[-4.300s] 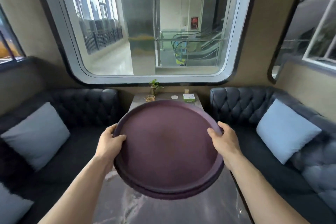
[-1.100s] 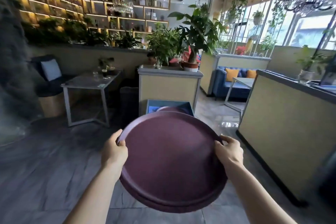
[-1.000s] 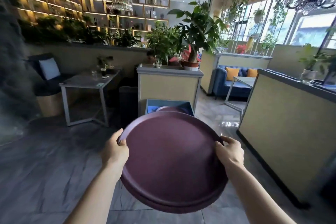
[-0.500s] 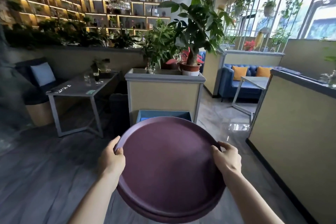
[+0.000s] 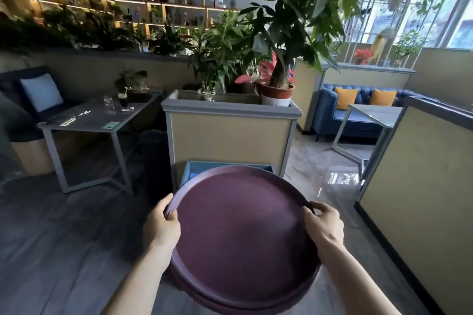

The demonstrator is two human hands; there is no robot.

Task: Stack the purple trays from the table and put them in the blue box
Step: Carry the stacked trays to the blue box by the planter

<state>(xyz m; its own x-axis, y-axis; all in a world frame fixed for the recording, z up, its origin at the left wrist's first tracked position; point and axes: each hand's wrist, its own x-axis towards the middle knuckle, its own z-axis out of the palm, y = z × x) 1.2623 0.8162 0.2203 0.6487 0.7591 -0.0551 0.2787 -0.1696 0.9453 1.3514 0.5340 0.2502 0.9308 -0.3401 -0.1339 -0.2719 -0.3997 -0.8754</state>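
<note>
- My left hand (image 5: 161, 229) and right hand (image 5: 323, 226) clamp opposite rims of the stacked round purple trays (image 5: 243, 233), low centre.
- Rectangular blue box (image 5: 188, 174) sits just above; I should keep the stack level and lower it squarely.

The floor (image 5: 58, 243) is dark grey plank at left, turning to glossy pale tile (image 5: 330, 174) at 2 o'clock. On it at 12 o'clock stands a beige planter (image 5: 230, 138), with the blue box (image 5: 190, 171) on the floor against its foot. At 10 o'clock stands a grey table (image 5: 97, 120), bearing a dark drink (image 5: 123, 101) and a glass (image 5: 108, 103).
</note>
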